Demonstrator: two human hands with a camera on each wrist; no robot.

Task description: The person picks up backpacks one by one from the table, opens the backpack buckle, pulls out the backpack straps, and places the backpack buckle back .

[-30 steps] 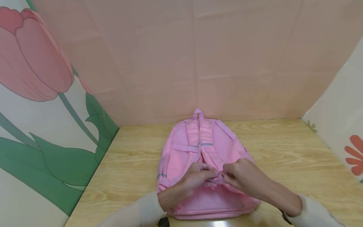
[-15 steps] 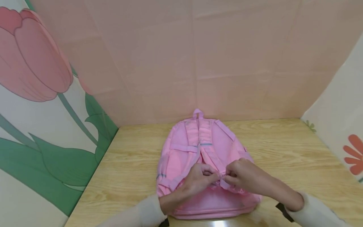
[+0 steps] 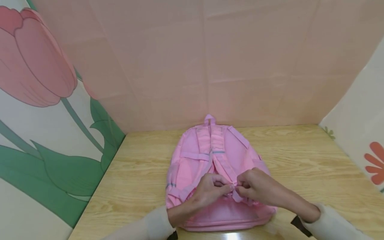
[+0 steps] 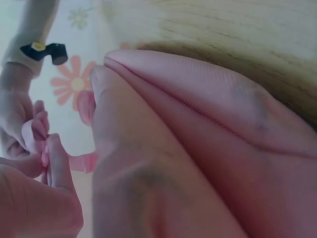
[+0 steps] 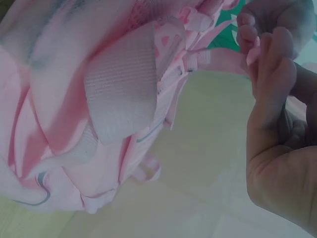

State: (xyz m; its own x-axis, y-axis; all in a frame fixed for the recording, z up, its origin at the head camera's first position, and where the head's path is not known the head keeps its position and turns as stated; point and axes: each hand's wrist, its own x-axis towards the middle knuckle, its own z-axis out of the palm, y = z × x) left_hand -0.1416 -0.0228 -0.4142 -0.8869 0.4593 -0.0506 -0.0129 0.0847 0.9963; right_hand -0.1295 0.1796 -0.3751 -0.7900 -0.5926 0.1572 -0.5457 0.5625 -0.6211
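Note:
A pink backpack (image 3: 222, 213) rests on the table with its padded shoulder straps (image 3: 218, 140) facing me and its top loop (image 3: 210, 120) toward the back wall. Over its lower middle, my left hand (image 3: 207, 190) pinches a narrow pink strap (image 5: 223, 59) between thumb and fingers. Close against those fingertips, my right hand (image 3: 259, 186) pinches the same strap piece, and a short pink end (image 3: 237, 197) hangs below. In the left wrist view a folded strap bit (image 4: 35, 131) shows between both hands. Fingers hide whatever joins there.
The wood-grain table (image 3: 138, 173) spreads out on both sides of the bag. Behind stands a plain pinkish wall covering (image 3: 255, 66). Panels with a tulip (image 3: 45, 63) and an orange-red flower (image 3: 375, 163) border the left and right.
Both hands stay over the same spot. My left fingers have curled in more, my right hand has shifted slightly, and a short strap end now shows below it. The backpack has barely moved.

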